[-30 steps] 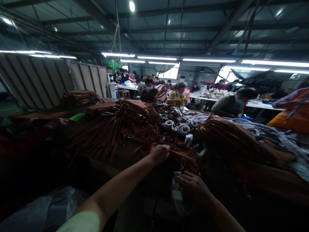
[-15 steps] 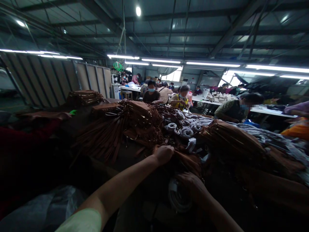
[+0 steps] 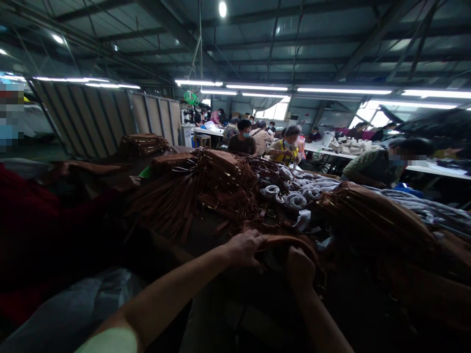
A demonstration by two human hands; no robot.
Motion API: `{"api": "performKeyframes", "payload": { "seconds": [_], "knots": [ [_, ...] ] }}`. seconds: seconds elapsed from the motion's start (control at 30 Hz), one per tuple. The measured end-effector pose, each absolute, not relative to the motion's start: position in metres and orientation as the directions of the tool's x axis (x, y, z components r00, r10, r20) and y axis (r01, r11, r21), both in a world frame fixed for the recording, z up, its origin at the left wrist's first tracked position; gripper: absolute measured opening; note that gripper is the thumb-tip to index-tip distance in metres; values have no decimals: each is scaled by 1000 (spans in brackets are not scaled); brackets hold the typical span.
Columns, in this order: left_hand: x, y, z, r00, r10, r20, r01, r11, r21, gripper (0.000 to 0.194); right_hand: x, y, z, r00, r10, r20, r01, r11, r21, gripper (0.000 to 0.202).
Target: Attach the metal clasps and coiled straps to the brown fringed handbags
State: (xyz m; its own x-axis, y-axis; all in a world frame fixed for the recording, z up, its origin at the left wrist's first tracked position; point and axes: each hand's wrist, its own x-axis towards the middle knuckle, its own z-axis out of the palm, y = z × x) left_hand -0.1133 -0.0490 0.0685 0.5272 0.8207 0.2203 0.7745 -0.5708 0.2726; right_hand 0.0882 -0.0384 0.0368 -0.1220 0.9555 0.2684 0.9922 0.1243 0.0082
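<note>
A brown leather bag [image 3: 285, 239] lies in front of me, its upper edge bowed into an arch around a dark opening. My left hand [image 3: 245, 248] grips the bag's left end with bent fingers. On the right, my right hand [image 3: 301, 267] is closed at the rim, its knuckles up against the opening. What lies inside the bag is too dark to make out. Just beyond it are wrapped strap coils [image 3: 295, 200] in whitish covering and a pile of brown bags [image 3: 224, 171] with long fringe-like strips [image 3: 169, 203] hanging to the left.
More stacked brown bags [image 3: 371, 211] rise on the right, with long wrapped straps [image 3: 408, 203] behind them. At left, a co-worker's red sleeve [image 3: 25, 206] reaches over the table. Clear plastic [image 3: 84, 309] lies at lower left. Several people work at tables farther back.
My right hand has risen from beside a wrapped coil to the bag's rim, and that coil no longer shows. The bag's edge has bowed open. The view has turned slightly left.
</note>
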Motion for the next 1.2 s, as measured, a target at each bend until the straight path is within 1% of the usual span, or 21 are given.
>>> {"api": "performKeyframes", "payload": {
  "seconds": [0.03, 0.1, 0.13, 0.2, 0.23, 0.37, 0.43, 0.47, 0.53, 0.57, 0.6, 0.63, 0.67, 0.73, 0.8, 0.83, 0.9, 0.97, 1.0, 1.13, 1.2],
  "knots": [
    [-117, -56, 63, 474, 849, 233, 802, -526, 284, 67, 90, -39, 36, -123, 965, 231, 989, 138, -51, 34],
    [-121, -66, 51, 368, 897, 245, 844, -433, 317, 55, 93, -44, 35, -221, 959, 180, 959, 247, -139, 35],
    [-122, -68, 46, 333, 910, 245, 849, -403, 342, 48, 94, -48, 35, -288, 942, 174, 937, 315, -154, 41],
    [-124, -70, 38, 315, 918, 242, 832, -390, 395, 42, 95, -56, 35, -382, 903, 195, 906, 408, -112, 54],
    [-125, -70, 36, 323, 914, 245, 815, -400, 419, 43, 94, -60, 34, -389, 896, 212, 910, 410, -66, 55],
    [-134, -71, 36, 366, 895, 256, 726, -447, 522, 39, 88, -63, 27, -295, 924, 242, 954, 273, 120, 41],
    [-140, -77, 38, 372, 888, 268, 678, -458, 575, 37, 86, -60, 20, -247, 945, 216, 964, 215, 158, 43],
    [-143, -80, 38, 339, 897, 283, 663, -442, 605, 37, 85, -58, 17, -232, 948, 217, 967, 199, 161, 43],
    [-149, -87, 34, 164, 942, 294, 649, -327, 686, 37, 86, -55, 10, -241, 930, 279, 966, 201, 164, 41],
    [-151, -91, 29, 55, 963, 264, 632, -238, 738, 36, 86, -55, 8, -249, 909, 334, 965, 202, 170, 39],
    [-152, -94, 24, -31, 979, 202, 596, -144, 790, 36, 86, -56, 7, -253, 886, 389, 964, 196, 179, 37],
    [-153, -97, 17, -75, 990, 120, 545, -60, 836, 36, 87, -58, 7, -251, 864, 437, 965, 185, 187, 36],
    [-153, -99, 10, -74, 996, 39, 488, 3, 873, 35, 86, -61, 8, -240, 845, 478, 968, 167, 190, 36],
    [-152, -102, -1, -6, 999, -53, 385, 51, 922, 32, 82, -70, 10, -198, 818, 539, 979, 137, 153, 40],
    [-152, -103, -5, 36, 998, -59, 320, 45, 946, 27, 72, -82, 12, -191, 817, 544, 980, 187, 63, 43],
    [-152, -103, -4, 49, 997, -54, 305, 37, 952, 26, 64, -89, 12, -205, 835, 511, 972, 235, 6, 43],
    [-155, -103, 2, 88, 995, -56, 306, 26, 952, 26, 46, -100, 11, -268, 885, 380, 936, 333, -114, 43],
    [-157, -103, 11, 136, 989, -49, 358, -3, 934, 27, 28, -107, 11, -305, 916, 260, 909, 361, -206, 41],
    [-158, -103, 15, 158, 987, -36, 402, -31, 915, 28, 20, -109, 11, -303, 924, 233, 904, 356, -236, 39],
    [-155, -99, 21, 191, 982, 6, 575, -117, 810, 32, 0, -108, 16, -244, 942, 228, 896, 310, -319, 26],
    [-154, -95, 21, 170, 985, 6, 635, -114, 764, 30, -1, -103, 21, -235, 956, 174, 902, 282, -327, 25]
  ]
}}
